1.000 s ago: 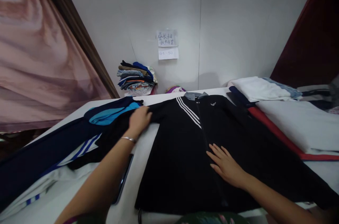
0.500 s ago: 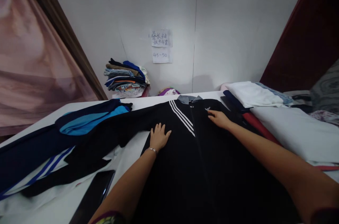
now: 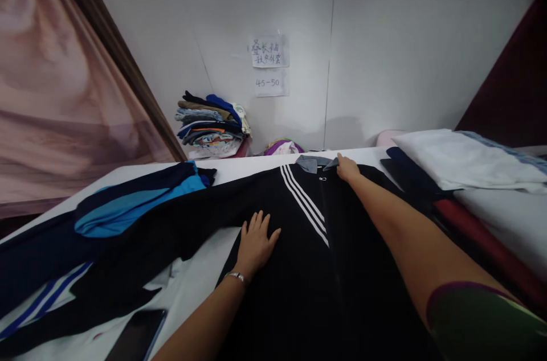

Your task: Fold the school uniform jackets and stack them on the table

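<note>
A black zip jacket lies spread face up before me, with three white stripes slanting across its chest. Its grey collar is at the far end, just above the zip pull. My left hand rests flat on the jacket's left chest, fingers spread. At the collar's right end, my right hand has its fingers closed on the collar edge. One black sleeve stretches out to the left; the other side is partly hidden behind my right forearm.
A blue and navy garment lies at the left, and a phone at the front left. Folded clothes are piled by the wall. White folded clothes and a red one lie at the right. Paper signs hang on the wall.
My right hand has moved from the emblem on the chest up to the collar and closed on it. My left hand stays flat on the jacket. The view has shifted slightly.
</note>
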Demonstrator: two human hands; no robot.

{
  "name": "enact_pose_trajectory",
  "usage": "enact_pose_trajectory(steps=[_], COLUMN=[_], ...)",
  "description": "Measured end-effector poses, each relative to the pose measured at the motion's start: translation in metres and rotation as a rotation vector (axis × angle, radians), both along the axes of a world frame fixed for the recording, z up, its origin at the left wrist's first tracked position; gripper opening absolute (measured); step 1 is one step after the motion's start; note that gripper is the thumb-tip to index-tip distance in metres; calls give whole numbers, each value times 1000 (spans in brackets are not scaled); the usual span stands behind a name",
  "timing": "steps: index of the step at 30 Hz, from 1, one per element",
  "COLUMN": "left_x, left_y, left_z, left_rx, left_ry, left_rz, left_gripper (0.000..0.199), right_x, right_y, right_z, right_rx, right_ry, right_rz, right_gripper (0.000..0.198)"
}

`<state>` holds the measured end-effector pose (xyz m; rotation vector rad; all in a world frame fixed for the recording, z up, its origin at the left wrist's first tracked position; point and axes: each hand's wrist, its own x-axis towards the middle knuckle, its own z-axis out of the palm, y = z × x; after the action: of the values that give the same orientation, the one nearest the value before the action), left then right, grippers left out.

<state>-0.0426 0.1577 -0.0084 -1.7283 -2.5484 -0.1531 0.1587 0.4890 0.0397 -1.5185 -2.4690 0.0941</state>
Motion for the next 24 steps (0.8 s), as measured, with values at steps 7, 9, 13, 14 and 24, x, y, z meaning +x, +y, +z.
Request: enact_pose_trajectory(steps=[7, 9, 13, 14, 24], left_x=[-1, -1, 1, 1, 1], left_y=[0, 1, 0, 0, -1], left_z=[-5, -4, -1, 0, 2], left_rx=[15, 16, 5, 5, 23], left_ry=[24, 21, 3, 0, -33], left_rz=[-8, -7, 2, 2, 3], left_gripper=[63, 63, 63, 63, 62], right_x=[16, 19, 14, 11, -52], right_y=[-14, -14, -6, -4, 3], right_z=[-31, -32, -25, -23, -21], right_rx=[-55, -79, -140, -156, -310], right_ry=[-63, -62, -62, -60, 277], right_rz=[203, 198, 135, 113, 2], right_gripper=[40, 42, 35, 32, 23])
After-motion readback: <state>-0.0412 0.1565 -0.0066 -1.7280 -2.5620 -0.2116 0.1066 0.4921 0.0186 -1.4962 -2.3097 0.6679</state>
